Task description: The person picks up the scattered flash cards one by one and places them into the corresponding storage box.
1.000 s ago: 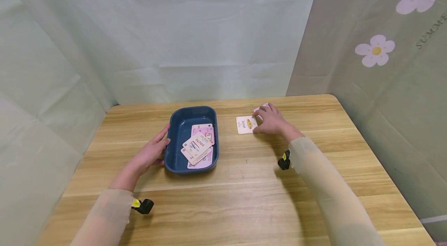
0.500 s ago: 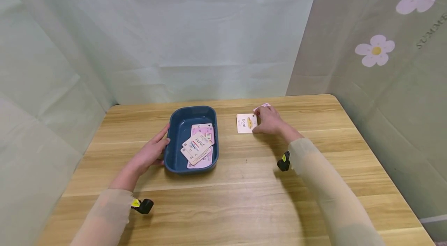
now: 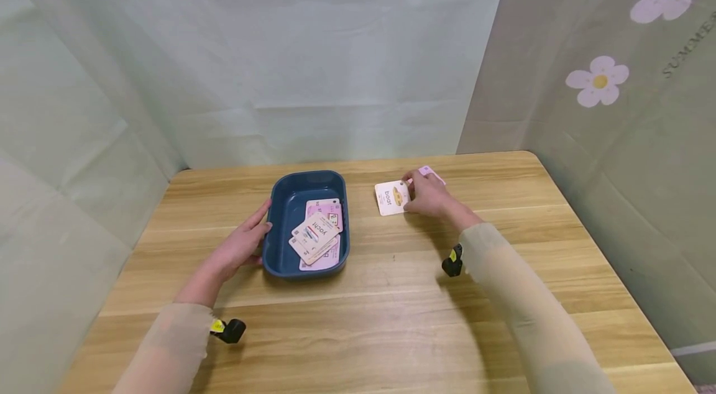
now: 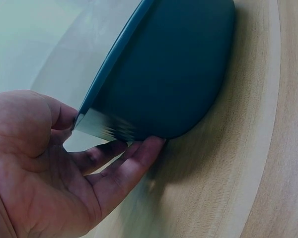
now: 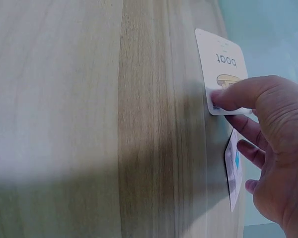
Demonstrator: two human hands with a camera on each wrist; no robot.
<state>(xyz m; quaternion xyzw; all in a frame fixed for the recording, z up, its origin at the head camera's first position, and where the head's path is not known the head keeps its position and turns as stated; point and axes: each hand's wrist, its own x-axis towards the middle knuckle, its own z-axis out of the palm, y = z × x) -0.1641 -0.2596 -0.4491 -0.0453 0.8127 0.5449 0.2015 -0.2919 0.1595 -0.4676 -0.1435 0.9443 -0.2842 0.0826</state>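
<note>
In the head view my right hand (image 3: 431,194) pinches a white picture card (image 3: 390,198) printed "boat" at its right edge. The right wrist view shows the thumb on the face of this boat card (image 5: 221,59), which is tilted. A pink card (image 5: 232,166) lies on the table behind and under that hand, partly hidden. My left hand (image 3: 243,245) holds the left side of a dark blue tray (image 3: 279,257). In the left wrist view its thumb is at the rim and its curled fingers are against the outer wall of the tray (image 4: 174,69).
Several overlapping cards, with one marked "yacht" (image 3: 317,231) on top, lie in the near part of the tray. The wooden table (image 3: 363,332) reaches back to a pale cloth wall (image 3: 335,71). Black wrist cameras stick out from both sleeves.
The boat card has shifted slightly left and tilted in my right hand's pinch. More of the pink card shows behind the hand. My left hand and the tray stay in place.
</note>
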